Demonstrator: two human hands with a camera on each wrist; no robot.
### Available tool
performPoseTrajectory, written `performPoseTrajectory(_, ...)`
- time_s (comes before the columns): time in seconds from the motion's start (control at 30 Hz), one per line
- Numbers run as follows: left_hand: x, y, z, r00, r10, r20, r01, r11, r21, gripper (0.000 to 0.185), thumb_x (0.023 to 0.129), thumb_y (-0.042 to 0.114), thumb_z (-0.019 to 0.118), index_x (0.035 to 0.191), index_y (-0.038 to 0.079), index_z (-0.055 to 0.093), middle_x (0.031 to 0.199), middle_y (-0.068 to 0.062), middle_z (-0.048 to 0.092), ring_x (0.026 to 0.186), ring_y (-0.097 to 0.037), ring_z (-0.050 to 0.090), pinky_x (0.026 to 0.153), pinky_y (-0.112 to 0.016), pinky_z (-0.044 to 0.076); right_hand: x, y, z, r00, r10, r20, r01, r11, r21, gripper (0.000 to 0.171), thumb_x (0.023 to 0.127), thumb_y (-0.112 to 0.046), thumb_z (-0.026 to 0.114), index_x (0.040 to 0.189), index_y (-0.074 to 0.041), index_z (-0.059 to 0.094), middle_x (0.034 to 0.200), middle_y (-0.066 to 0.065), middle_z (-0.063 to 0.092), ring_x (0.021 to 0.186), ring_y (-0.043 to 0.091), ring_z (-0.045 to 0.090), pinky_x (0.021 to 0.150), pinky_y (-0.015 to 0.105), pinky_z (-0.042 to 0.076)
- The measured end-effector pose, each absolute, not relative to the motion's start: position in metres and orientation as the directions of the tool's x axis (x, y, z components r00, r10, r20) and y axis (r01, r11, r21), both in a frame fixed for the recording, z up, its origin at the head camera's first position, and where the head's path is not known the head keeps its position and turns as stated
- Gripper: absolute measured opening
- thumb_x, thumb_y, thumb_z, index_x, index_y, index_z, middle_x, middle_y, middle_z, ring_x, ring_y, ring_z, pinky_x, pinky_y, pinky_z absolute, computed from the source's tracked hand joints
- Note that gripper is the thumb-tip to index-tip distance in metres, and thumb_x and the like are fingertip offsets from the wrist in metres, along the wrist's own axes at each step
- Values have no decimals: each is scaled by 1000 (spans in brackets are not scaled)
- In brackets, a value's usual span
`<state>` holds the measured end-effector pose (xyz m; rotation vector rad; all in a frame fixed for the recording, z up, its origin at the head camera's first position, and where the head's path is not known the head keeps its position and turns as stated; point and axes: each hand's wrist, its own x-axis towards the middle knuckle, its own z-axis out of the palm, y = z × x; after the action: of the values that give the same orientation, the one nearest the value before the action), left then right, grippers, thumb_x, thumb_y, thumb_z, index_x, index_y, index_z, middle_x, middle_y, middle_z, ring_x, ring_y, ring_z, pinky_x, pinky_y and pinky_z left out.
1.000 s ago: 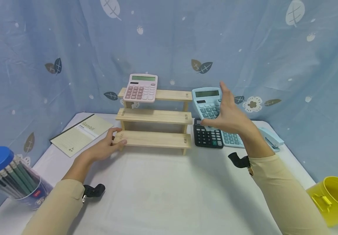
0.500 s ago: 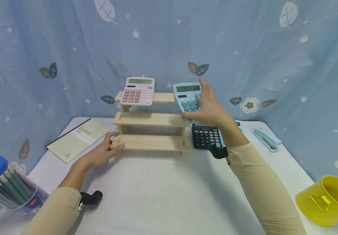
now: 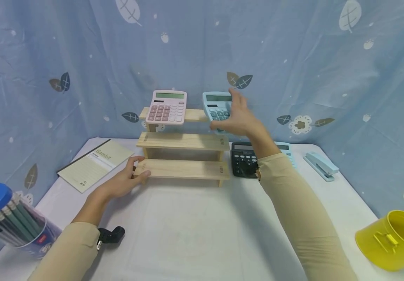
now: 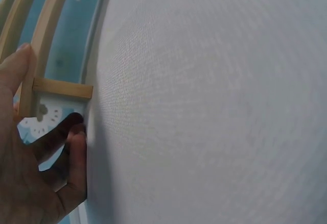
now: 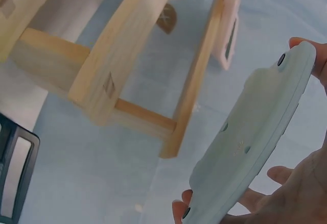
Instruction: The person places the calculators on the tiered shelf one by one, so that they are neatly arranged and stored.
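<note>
A light blue calculator (image 3: 216,103) is held in my right hand (image 3: 231,115), tilted over the right end of the top step of a wooden three-step shelf (image 3: 184,140). The right wrist view shows its pale underside (image 5: 250,147) with my fingers (image 5: 306,48) curled round its edges. A pink calculator (image 3: 167,107) leans on the left of the top step. My left hand (image 3: 135,173) grips the left end of the lowest step, thumb on top. In the left wrist view those fingers (image 4: 71,152) lie against the wooden frame (image 4: 61,88).
A black calculator (image 3: 244,164) and a second pale blue one (image 3: 289,151) lie right of the shelf, with a blue stapler (image 3: 321,166) beyond. A notebook (image 3: 94,164) lies at left, a pencil tub (image 3: 5,218) front left, a yellow bucket (image 3: 395,240) front right.
My right hand has carried the light blue calculator up and to the left, from above the black calculator to the top step's right end. The left hand has stayed on the lowest step.
</note>
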<state>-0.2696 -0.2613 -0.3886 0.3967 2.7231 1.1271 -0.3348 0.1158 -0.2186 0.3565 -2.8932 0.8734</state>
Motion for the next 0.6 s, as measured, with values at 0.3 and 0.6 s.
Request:
performPoseTrajectory(0.3, -270, -261, -388, -955, 292, -57, 171, 694, 700, 73, 106, 52, 48, 158, 18, 9, 145, -39, 43, 130, -52, 51, 105, -64, 41, -353, 98, -224, -977, -143, 157, -207, 803, -558, 125, 75, -45, 84, 166, -25, 2, 167, 18, 13, 138, 41, 38, 112, 58, 38)
performPoseTrajectory(0.6, -269, -261, -389, -952, 301, -58, 174, 685, 707, 75, 107, 52, 48, 159, 16, 8, 145, -38, 43, 130, -50, 52, 105, -63, 41, -360, 83, -237, -978, -129, 165, -200, 805, -558, 121, 74, -48, 85, 165, -22, 10, 162, 18, 24, 129, 40, 44, 106, 54, 44)
